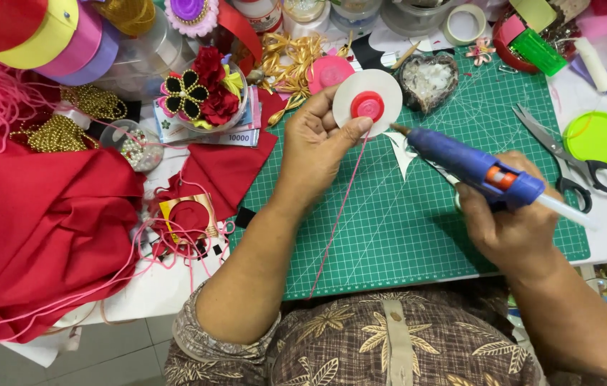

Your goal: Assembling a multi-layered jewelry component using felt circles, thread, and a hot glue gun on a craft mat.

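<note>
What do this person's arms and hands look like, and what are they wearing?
Both hands, left hand and right hand, are bare: no gloves, and no rings or watch that I can see. The forearms are bare too. Short sleeves end near the elbow, part of a brown shirt printed with pale leaf shapes and buttoned down the front.

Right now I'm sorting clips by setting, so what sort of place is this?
Most likely a home craft table. A green cutting mat covers it, the right hand grips a blue glue gun, the left hand holds a white disc, and ribbon rolls and scissors lie around.
</note>
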